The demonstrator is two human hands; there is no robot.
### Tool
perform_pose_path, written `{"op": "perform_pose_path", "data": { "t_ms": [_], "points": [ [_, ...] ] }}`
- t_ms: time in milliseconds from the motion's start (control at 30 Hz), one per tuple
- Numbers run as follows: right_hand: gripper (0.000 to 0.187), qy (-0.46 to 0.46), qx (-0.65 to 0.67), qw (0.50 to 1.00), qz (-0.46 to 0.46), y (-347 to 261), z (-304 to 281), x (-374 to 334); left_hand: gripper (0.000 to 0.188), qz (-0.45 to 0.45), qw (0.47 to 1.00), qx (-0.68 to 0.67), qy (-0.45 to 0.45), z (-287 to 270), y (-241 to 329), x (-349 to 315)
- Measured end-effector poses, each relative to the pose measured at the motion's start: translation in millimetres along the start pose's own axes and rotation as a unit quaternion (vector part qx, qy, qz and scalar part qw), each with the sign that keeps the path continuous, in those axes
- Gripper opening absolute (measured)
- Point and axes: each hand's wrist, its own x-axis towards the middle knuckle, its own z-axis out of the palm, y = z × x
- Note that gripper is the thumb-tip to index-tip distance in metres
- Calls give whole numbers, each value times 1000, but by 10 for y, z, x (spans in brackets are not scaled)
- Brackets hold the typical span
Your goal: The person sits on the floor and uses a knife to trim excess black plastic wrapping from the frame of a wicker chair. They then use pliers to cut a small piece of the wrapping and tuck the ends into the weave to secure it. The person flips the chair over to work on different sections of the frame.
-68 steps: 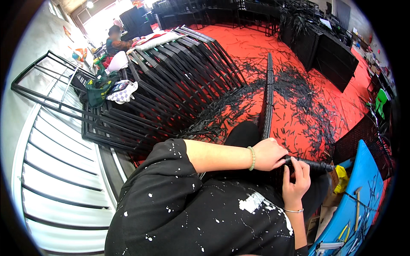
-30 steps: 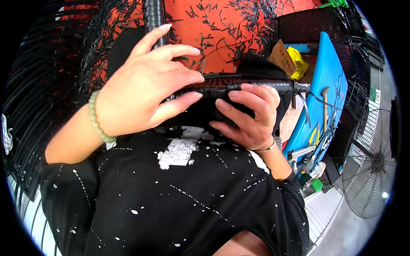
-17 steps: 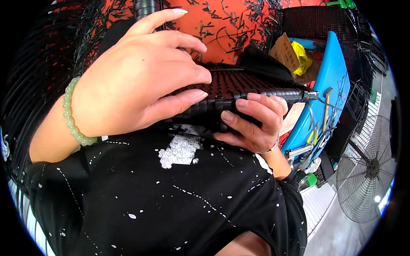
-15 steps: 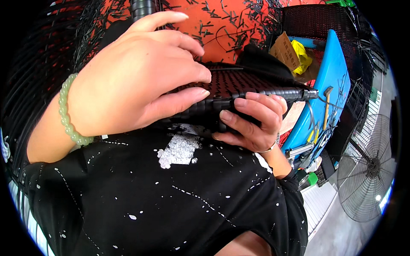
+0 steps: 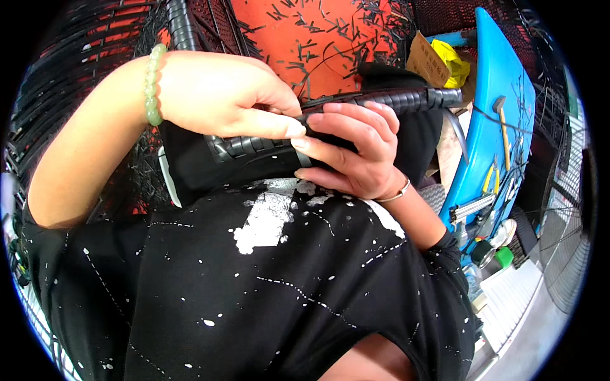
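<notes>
A black bar [image 5: 413,100], wound with flat plastic strip, lies across in front of my body as the edge of a woven black piece. My left hand [image 5: 216,92], with green beads at the wrist, is closed from the left, thumb and fingers pinching black strip at the bar. Its fingertips are partly hidden. Fingers of my right hand [image 5: 362,146] curl over the bar just beside it, and the right thumb sits below, close to the left thumb. A short length of black strip [image 5: 305,164] hangs under the bar between the hands.
Black strip scraps [image 5: 308,47] litter the red surface beyond. To the right stands a blue plastic surface [image 5: 489,82] bearing a hammer [image 5: 504,133] and yellow-handled pliers [image 5: 490,178]. A cardboard box [image 5: 429,61] with a yellow bag [image 5: 452,66] is beside it. Another wrapped post [image 5: 180,25] rises at left.
The woven piece has tilted, its broad face no longer showing above the bar. My left hand has lowered and closed at the bar; my right hand has moved left and slightly up.
</notes>
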Motion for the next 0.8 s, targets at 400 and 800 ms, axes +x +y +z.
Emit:
{"op": "perform_pose_path", "data": {
  "t_ms": [400, 800],
  "points": [
    [64, 120, -117, 977, 130, 161, -246, -527, 31, -109, 988, 39, 101, 257, 129, -133],
    [84, 53, -95, 990, -93, 930, -439, 1197, 27, -74, 909, -171, 372, -366, 2, -1032]
  ]
}}
